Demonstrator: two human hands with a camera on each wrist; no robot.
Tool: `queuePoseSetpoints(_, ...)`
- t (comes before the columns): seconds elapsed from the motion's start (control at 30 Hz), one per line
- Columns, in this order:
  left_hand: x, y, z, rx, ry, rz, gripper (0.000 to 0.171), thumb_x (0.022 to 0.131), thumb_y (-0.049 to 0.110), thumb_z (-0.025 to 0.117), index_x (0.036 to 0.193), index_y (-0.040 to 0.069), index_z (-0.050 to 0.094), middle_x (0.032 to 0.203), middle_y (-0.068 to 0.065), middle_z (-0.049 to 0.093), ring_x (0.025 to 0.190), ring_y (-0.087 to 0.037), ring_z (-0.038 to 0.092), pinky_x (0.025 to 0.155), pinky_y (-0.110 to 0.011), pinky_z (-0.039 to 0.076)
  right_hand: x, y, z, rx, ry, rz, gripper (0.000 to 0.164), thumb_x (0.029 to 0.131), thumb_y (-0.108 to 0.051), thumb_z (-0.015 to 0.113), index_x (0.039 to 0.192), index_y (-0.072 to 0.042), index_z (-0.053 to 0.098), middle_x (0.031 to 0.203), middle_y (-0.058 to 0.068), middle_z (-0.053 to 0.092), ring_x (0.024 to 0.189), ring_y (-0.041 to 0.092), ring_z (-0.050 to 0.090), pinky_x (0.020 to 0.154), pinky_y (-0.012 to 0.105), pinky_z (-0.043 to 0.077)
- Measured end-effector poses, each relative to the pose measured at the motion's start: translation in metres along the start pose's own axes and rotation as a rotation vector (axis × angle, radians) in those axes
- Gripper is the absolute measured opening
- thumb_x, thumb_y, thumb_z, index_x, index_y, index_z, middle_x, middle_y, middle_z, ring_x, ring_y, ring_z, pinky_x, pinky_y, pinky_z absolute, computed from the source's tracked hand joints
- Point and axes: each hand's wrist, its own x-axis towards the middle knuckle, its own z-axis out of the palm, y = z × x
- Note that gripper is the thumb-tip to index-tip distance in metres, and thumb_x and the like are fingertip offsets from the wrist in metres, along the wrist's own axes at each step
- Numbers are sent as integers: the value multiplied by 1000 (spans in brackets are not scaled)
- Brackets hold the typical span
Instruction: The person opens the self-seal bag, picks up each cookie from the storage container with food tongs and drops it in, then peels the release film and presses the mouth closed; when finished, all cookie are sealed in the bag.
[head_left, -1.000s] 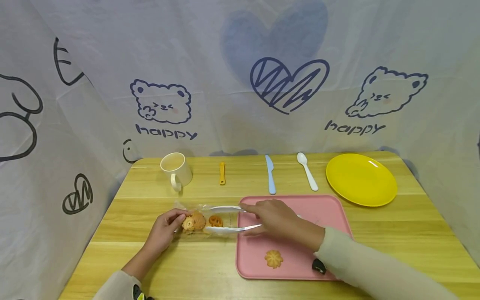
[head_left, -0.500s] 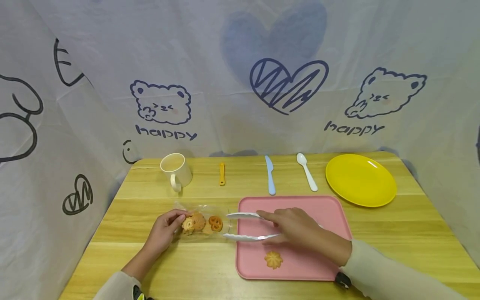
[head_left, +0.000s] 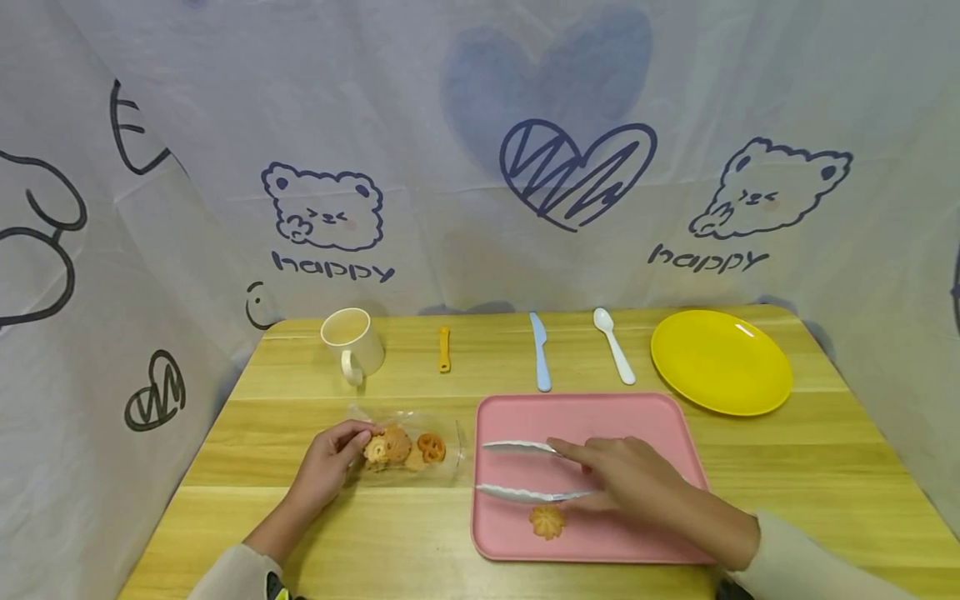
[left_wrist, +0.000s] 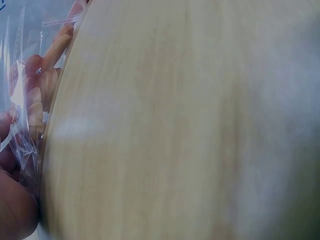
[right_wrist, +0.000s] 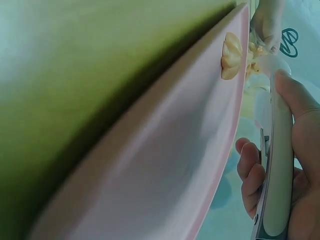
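A clear plastic bag of cookies (head_left: pixel 452 468) is laid on the wood-grain table (head_left: pixel 360 533), and its left end is pinched between the thumb and fingers of the left hand (head_left: pixel 333 457). White-tipped serving tongs (head_left: pixel 517 447) are grasped by the right hand (head_left: pixel 630 475) over the rectangular pink tray (head_left: pixel 630 408), their two jaws spread apart. In the head view the tongs' handle is mostly covered by that hand; in the right wrist view its pale, metal-edged side is revealed, with fingers curled about it. By the left wrist camera mostly blurred tabletop is shown, with crinkled plastic and stacked cookies seen edge-on.

A golden flower-shaped cookie (head_left: pixel 547 522) is seen on the tray just beside the nearer tong tip; whether it is touched cannot be told. The tray's right side is partly blocked by the right forearm. Along the table's far edge are set a cream mug (head_left: pixel 354 343), a short orange stick (head_left: pixel 445 350), a light-blue plastic knife (head_left: pixel 540 352), a white spoon (head_left: pixel 615 346) and a round yellow plate (head_left: pixel 722 362).
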Motion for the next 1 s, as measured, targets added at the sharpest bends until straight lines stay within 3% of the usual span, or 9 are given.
queuePoseSetpoints(0.17, 0, 0, 0, 3, 1, -3, 23, 106, 12, 57, 117, -1, 73, 122, -19, 72, 95, -6, 63, 75, -24, 54, -17, 2, 0, -16, 33, -11, 73, 85, -65, 74, 144, -24, 62, 78, -15, 57, 63, -1, 36, 62, 22, 39)
queuePoseSetpoints(0.57, 0, 0, 0, -10, -2, 6, 23, 106, 11, 57, 116, -3, 72, 121, -22, 71, 88, -8, 60, 69, -25, 54, -49, 1, 2, -8, 41, 25, 73, 85, -67, 73, 144, -25, 62, 90, -16, 65, 72, -4, 50, 67, 28, 50)
queuePoseSetpoints(0.8, 1, -1, 0, 0, 1, -2, 22, 106, 10, 57, 115, -3, 72, 121, -21, 71, 86, -8, 60, 68, -24, 53, -62, 1, 2, 23, 21, 56, 74, 85, -71, 69, 144, -28, 62, 85, -21, 58, 69, -4, 43, 63, 24, 44)
queuePoseSetpoints(1.0, 1, 1, 1, 19, 12, -22, 22, 106, 10, 57, 115, -2, 73, 120, -19, 72, 87, -9, 60, 70, -24, 53, -72, 5, 3, 20, 34, 38, 73, 85, -70, 70, 144, -27, 62, 89, -20, 62, 70, -6, 42, 62, 23, 44)
